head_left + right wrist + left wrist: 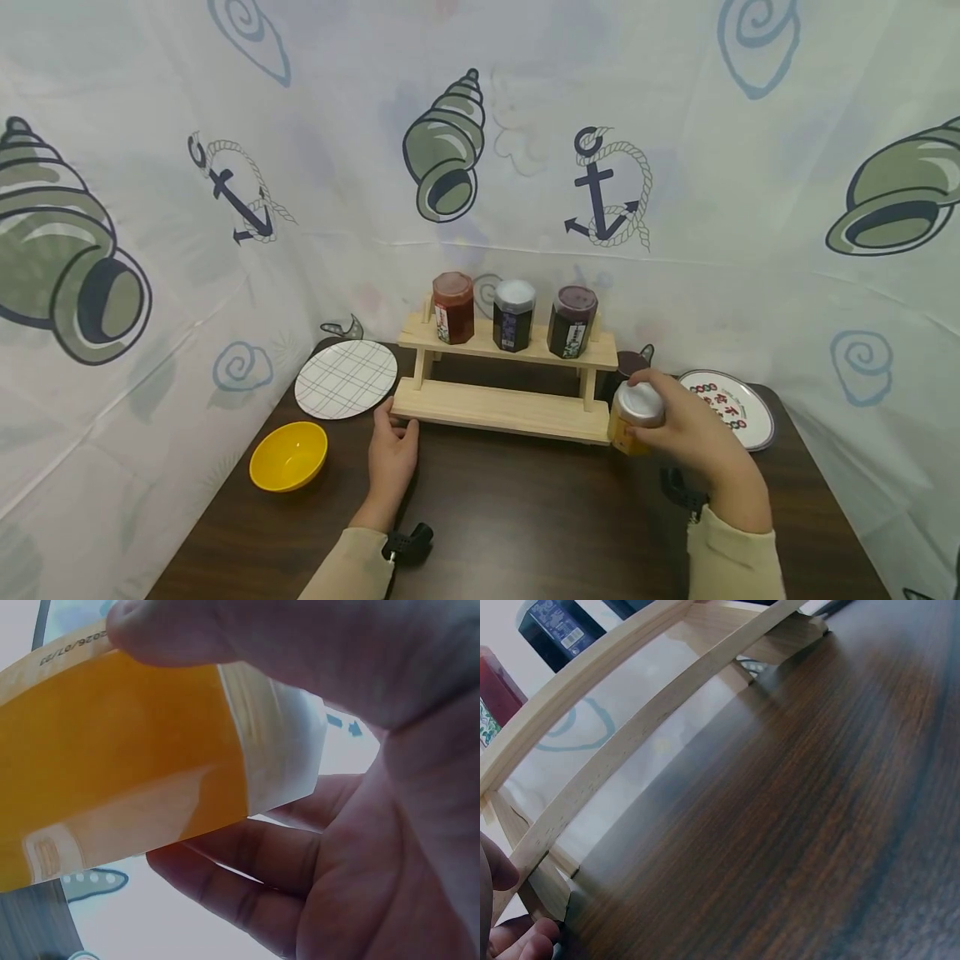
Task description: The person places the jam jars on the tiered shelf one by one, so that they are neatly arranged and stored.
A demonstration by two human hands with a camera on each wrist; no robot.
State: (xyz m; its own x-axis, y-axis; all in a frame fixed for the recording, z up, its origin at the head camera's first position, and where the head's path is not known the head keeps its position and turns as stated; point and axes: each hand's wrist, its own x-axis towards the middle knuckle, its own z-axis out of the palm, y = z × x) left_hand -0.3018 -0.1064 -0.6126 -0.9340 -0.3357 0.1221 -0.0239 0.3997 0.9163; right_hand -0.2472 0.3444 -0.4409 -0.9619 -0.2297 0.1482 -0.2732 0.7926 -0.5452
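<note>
A two-tier wooden rack stands toward the back of the table. Its left end is held by my left hand, with thumb and fingers around the lower shelf's corner in the left wrist view. My right hand grips a jar of orange-yellow contents with a silvery lid, beside the lower shelf's right end. On the upper shelf stand a red jar, a dark jar with a whitish lid and a dark purple jar. The lower shelf carries nothing.
At the left are a white grid-patterned plate and a yellow bowl. A red-patterned plate lies at the right. Behind the held jar, a dark round-topped thing is partly hidden. A printed cloth hangs behind the table.
</note>
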